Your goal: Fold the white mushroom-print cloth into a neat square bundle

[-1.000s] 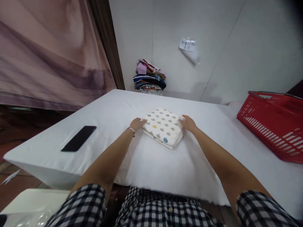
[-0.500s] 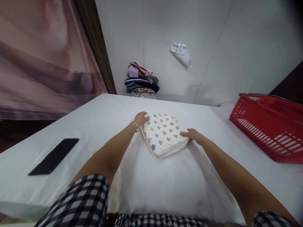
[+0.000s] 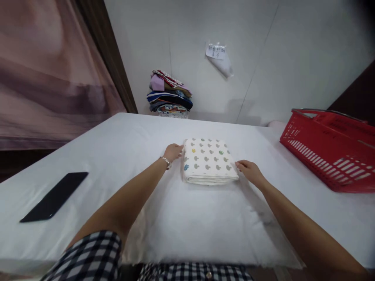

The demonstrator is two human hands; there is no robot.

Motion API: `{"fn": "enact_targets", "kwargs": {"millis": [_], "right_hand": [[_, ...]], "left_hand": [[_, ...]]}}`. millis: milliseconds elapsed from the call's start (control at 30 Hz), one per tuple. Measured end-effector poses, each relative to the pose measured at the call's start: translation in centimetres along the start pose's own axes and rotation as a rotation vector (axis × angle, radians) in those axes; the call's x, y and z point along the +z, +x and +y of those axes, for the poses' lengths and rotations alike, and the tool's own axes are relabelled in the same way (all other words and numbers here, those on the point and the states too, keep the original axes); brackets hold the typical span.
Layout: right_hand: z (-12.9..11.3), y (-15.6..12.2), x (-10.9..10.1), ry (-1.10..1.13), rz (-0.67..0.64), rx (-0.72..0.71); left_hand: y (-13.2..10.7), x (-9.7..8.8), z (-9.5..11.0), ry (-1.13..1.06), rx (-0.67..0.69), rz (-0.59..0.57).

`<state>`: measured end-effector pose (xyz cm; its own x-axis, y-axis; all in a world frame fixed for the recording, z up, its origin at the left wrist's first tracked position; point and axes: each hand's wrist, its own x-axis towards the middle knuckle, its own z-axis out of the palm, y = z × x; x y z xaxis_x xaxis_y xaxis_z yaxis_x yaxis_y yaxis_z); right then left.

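A folded cream cloth (image 3: 208, 160) printed with small grey, yellow, green and blue shapes lies on the white table (image 3: 181, 218), its folded edge toward me. My left hand (image 3: 173, 151), a bracelet at its wrist, touches the cloth's left edge with fingers held together. My right hand (image 3: 249, 171) rests at the cloth's near right corner, fingers lightly curled against it. Neither hand lifts the cloth.
A black phone (image 3: 54, 196) lies on the table at the left. A red plastic basket (image 3: 331, 150) stands at the right. A pile of folded clothes (image 3: 169, 94) sits against the back wall under a taped paper note (image 3: 216, 51). A curtain hangs at left.
The cloth has turned from lying at an angle to lying square with the table's edge. My hands have shifted along its sides, and the view has moved closer and to the left.
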<state>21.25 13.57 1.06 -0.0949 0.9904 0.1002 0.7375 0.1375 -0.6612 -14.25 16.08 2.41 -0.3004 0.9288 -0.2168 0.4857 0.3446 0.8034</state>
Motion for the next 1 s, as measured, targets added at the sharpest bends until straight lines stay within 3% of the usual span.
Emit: {"fn": "enact_targets", "kwargs": {"millis": [167,267,400,600,800,1000], "right_hand": [[-3.6,0.4,2.7,-0.037,0.111,-0.315],[-5.3,0.0,3.9,-0.232,-0.003,-0.483],[-4.9,-1.0,4.1,-0.454,-0.21,-0.406],[-3.2,-2.3,3.2,-0.457,-0.208,-0.396],[-6.8,-4.0,4.2,-0.373,-0.161,-0.587],[-10.3,-5.0,8.8,-0.364,-0.221,-0.709]], "left_hand": [[-5.1,0.6,-1.5,-0.056,-0.071,-0.164],[-6.4,1.3,-1.7,-0.015,-0.047,-0.191],[-6.4,1.8,-1.9,0.014,-0.042,-0.142],[-6.7,2.0,-2.2,-0.009,-0.024,-0.117],[-8.3,1.6,-2.1,-0.088,-0.055,-0.236],[-9.1,1.4,-2.0,-0.242,-0.082,-0.324]]}}
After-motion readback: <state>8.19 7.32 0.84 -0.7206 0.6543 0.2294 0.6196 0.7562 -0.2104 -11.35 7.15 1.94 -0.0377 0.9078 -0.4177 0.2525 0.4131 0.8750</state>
